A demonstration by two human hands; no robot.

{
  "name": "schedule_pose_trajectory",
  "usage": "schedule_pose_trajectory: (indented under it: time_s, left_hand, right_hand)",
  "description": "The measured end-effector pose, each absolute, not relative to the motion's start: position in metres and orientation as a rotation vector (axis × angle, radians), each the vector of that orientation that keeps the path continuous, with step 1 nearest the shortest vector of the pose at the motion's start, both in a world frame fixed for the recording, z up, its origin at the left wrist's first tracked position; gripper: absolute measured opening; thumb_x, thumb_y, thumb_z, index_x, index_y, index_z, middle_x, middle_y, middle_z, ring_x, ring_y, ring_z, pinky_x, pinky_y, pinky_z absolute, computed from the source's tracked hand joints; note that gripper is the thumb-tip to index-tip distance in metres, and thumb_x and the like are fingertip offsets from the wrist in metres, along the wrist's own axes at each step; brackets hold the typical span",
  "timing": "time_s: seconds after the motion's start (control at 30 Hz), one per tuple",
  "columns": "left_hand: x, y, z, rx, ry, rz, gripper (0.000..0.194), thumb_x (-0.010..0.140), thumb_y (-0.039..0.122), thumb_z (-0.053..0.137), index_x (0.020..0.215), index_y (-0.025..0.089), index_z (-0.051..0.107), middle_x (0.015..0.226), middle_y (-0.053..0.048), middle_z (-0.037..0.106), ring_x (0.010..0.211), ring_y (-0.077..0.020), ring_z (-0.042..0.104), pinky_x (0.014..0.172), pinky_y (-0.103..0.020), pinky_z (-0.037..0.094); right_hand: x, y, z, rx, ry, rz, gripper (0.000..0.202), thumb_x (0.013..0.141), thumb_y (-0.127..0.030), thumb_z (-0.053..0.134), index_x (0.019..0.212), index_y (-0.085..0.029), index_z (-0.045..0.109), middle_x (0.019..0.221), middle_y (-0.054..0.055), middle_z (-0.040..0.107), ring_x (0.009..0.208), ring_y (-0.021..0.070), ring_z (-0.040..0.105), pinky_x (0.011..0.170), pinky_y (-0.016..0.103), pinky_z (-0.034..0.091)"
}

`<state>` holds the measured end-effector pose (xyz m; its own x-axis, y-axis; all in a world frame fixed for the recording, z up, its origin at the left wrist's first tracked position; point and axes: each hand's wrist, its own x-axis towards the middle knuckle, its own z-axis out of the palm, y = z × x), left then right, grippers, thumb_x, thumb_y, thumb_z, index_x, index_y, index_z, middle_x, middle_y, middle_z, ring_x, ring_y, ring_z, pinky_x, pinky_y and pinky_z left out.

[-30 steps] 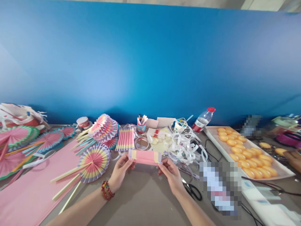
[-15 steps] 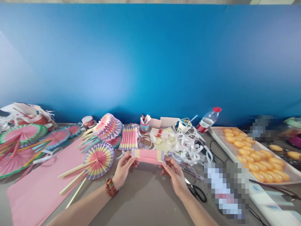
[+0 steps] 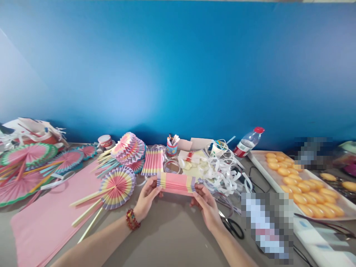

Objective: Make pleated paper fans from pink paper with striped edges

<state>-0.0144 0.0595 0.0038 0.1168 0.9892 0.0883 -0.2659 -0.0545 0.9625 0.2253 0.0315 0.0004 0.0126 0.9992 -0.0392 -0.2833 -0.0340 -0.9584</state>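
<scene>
Between my two hands is a pink pleated paper strip (image 3: 177, 182) with yellow and purple bands at its ends, held above the grey table. My left hand (image 3: 148, 196), with a red bead bracelet (image 3: 132, 219) at the wrist, pinches its left end. Its right end is pinched by my right hand (image 3: 205, 204). Just behind lies another pleated pink paper (image 3: 152, 161) with the same bands. To the left, a round pleated paper fan (image 3: 117, 187) with pale wooden sticks rests on pink paper sheets (image 3: 52, 218). Black-handled scissors (image 3: 235, 227) lie beside my right forearm.
Curled white paper strips (image 3: 225, 174) are heaped behind my right hand. Farther back stand a pen cup (image 3: 171, 150) and a red-capped bottle (image 3: 249, 142). At right is a tray (image 3: 254, 159) of orange oval pieces. More fans (image 3: 30, 155) lie far left. A blue panel (image 3: 178, 66) rises behind.
The strip has opened slightly, so more of its folds show. Both hands stay at its ends in nearly the same place. The view has shifted a little.
</scene>
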Motion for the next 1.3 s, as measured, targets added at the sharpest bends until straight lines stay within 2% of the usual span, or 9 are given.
schedule_pose_trajectory:
  time_s: [0.13, 0.2, 0.33, 0.47, 0.8, 0.9, 1.07, 1.3]
  left_hand:
    - [-0.015, 0.059, 0.000, 1.142, 0.852, 1.294, 0.040, 0.084, 0.033, 0.066, 0.121, 0.021, 0.059, 0.094, -0.004, 0.066, 0.068, -0.0136, 0.059, 0.063, -0.026, 0.051]
    - [-0.016, 0.059, -0.004, 1.117, 0.846, 1.312, 0.042, 0.083, 0.031, 0.067, 0.123, 0.022, 0.058, 0.103, -0.006, 0.066, 0.078, -0.0166, 0.061, 0.065, -0.026, 0.052]
    - [-0.017, 0.059, -0.007, 1.097, 0.839, 1.309, 0.041, 0.082, 0.031, 0.068, 0.121, 0.023, 0.060, 0.112, -0.007, 0.066, 0.099, -0.0228, 0.061, 0.073, -0.028, 0.054]
    - [-0.016, 0.058, -0.004, 1.142, 0.824, 1.251, 0.042, 0.084, 0.032, 0.067, 0.123, 0.022, 0.059, 0.112, -0.009, 0.066, 0.092, -0.0210, 0.062, 0.069, -0.027, 0.054]
    - [-0.014, 0.057, 0.000, 1.146, 0.814, 1.229, 0.042, 0.084, 0.037, 0.067, 0.123, 0.023, 0.058, 0.107, -0.007, 0.066, 0.081, -0.0180, 0.061, 0.064, -0.028, 0.055]
    - [-0.013, 0.057, 0.003, 1.154, 0.806, 1.225, 0.043, 0.084, 0.038, 0.067, 0.123, 0.022, 0.057, 0.104, -0.007, 0.065, 0.079, -0.0173, 0.060, 0.063, -0.028, 0.056]
    - [-0.013, 0.058, 0.006, 1.177, 0.833, 1.218, 0.042, 0.086, 0.036, 0.065, 0.124, 0.021, 0.056, 0.093, -0.004, 0.064, 0.078, -0.0159, 0.059, 0.067, -0.028, 0.056]
    - [-0.012, 0.058, 0.005, 1.182, 0.870, 1.245, 0.039, 0.085, 0.037, 0.065, 0.119, 0.019, 0.058, 0.093, -0.005, 0.063, 0.076, -0.0151, 0.059, 0.067, -0.028, 0.055]
  right_hand:
    - [0.225, 0.032, 0.001, -1.055, -1.010, 1.351, 0.036, 0.079, -0.048, 0.070, 0.103, -0.023, 0.060, 0.096, 0.008, 0.068, 0.073, 0.0209, 0.062, 0.059, 0.030, 0.052]
    - [0.225, 0.032, 0.001, -1.070, -1.053, 1.324, 0.034, 0.080, -0.049, 0.069, 0.100, -0.023, 0.061, 0.092, 0.007, 0.068, 0.078, 0.0226, 0.063, 0.060, 0.029, 0.051]
    - [0.224, 0.032, -0.002, -1.081, -1.116, 1.257, 0.031, 0.080, -0.050, 0.069, 0.087, -0.020, 0.065, 0.078, 0.004, 0.067, 0.072, 0.0210, 0.062, 0.065, 0.030, 0.049]
    - [0.225, 0.033, -0.004, -1.123, -1.154, 1.172, 0.036, 0.081, -0.052, 0.067, 0.093, -0.018, 0.069, 0.085, 0.006, 0.070, 0.080, 0.0238, 0.062, 0.073, 0.032, 0.049]
    - [0.225, 0.033, -0.003, -1.136, -1.053, 1.165, 0.037, 0.082, -0.049, 0.067, 0.101, -0.018, 0.070, 0.091, 0.006, 0.071, 0.086, 0.0271, 0.062, 0.076, 0.034, 0.049]
    - [0.226, 0.033, -0.001, -1.151, -1.047, 1.140, 0.037, 0.082, -0.050, 0.067, 0.101, -0.018, 0.070, 0.090, 0.006, 0.072, 0.085, 0.0264, 0.062, 0.078, 0.034, 0.049]
    - [0.228, 0.034, -0.001, -1.133, -1.056, 1.112, 0.035, 0.086, -0.047, 0.064, 0.107, -0.020, 0.069, 0.098, 0.006, 0.072, 0.091, 0.0264, 0.062, 0.083, 0.034, 0.048]
    - [0.228, 0.035, -0.004, -1.143, -1.065, 1.057, 0.036, 0.087, -0.048, 0.063, 0.109, -0.020, 0.068, 0.104, 0.007, 0.071, 0.095, 0.0266, 0.061, 0.085, 0.033, 0.047]
